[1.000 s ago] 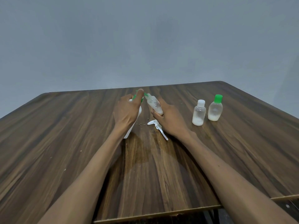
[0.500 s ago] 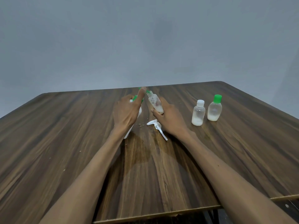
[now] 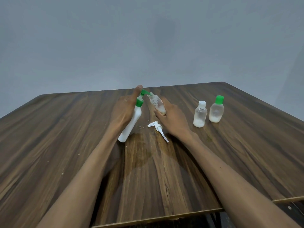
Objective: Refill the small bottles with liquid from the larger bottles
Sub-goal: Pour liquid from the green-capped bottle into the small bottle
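Observation:
My left hand (image 3: pixel 122 111) grips a tall white bottle (image 3: pixel 131 124) with a green pump head (image 3: pixel 142 93), tilted to the right; my thumb rests on top of the pump. The pump's spout points into the open neck of a small clear bottle (image 3: pixel 157 104), which my right hand (image 3: pixel 172 119) holds tilted to the left. That small bottle has a little white liquid and foam at its bottom. A loose white pump top (image 3: pixel 158 129) with its tube lies on the table between my hands.
Two more small clear bottles stand to the right on the wooden table (image 3: pixel 230 153): one with a white cap (image 3: pixel 199 114), one with a green cap (image 3: pixel 216 109), each with some white liquid. A damp patch darkens the wood below the white bottle.
The green pump head has risen and the left thumb with it. Both bottles stay tilted toward each other in the same place.

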